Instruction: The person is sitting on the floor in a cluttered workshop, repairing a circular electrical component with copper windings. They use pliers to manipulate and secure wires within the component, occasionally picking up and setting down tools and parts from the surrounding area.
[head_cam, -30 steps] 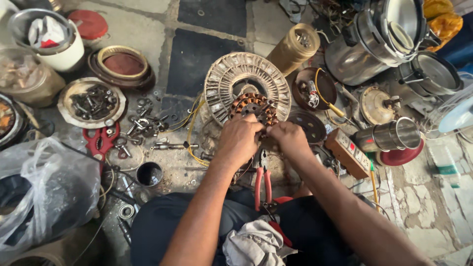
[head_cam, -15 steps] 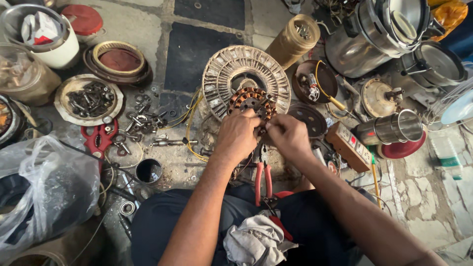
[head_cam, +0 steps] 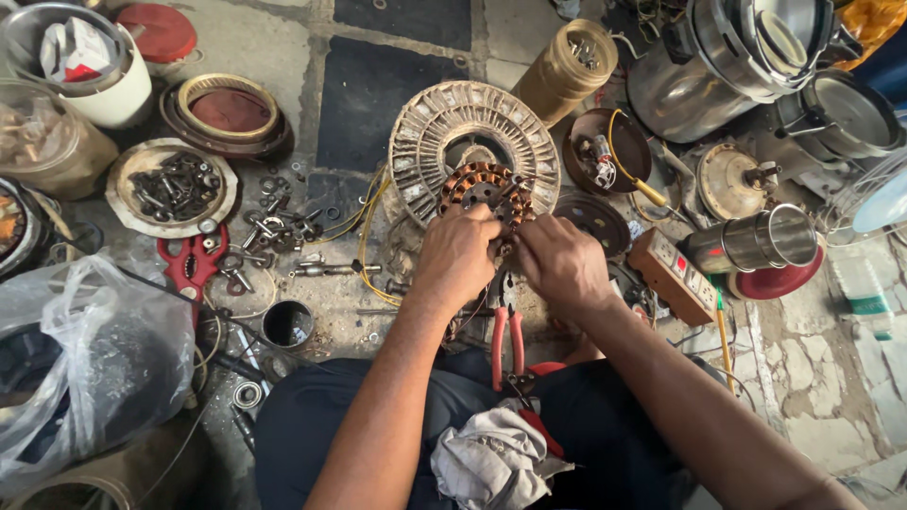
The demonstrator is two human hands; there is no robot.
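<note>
A round pale metal motor housing [head_cam: 430, 132] lies on the stone floor with a copper-wound stator [head_cam: 484, 185] at its centre. My left hand [head_cam: 459, 257] rests on the stator's near edge, fingers curled over the windings. My right hand [head_cam: 564, 263] is beside it on the right, fingertips pinching at the coils near the left hand. What the fingers grip is hidden. Red-handled pliers [head_cam: 505, 344] lie on the floor just below both hands, untouched.
Several bolts and nuts fill a dish [head_cam: 174, 192] at left beside red scissors [head_cam: 192, 263] and loose hardware. A plastic bag [head_cam: 85, 368] sits lower left. Steel pots [head_cam: 718, 66], a steel cup [head_cam: 756, 241] and a socket strip [head_cam: 673, 276] crowd the right. A grey rag [head_cam: 496, 458] lies on my lap.
Both hands stay at the stator's near edge with small finger shifts. The view has moved slightly; nothing else moved.
</note>
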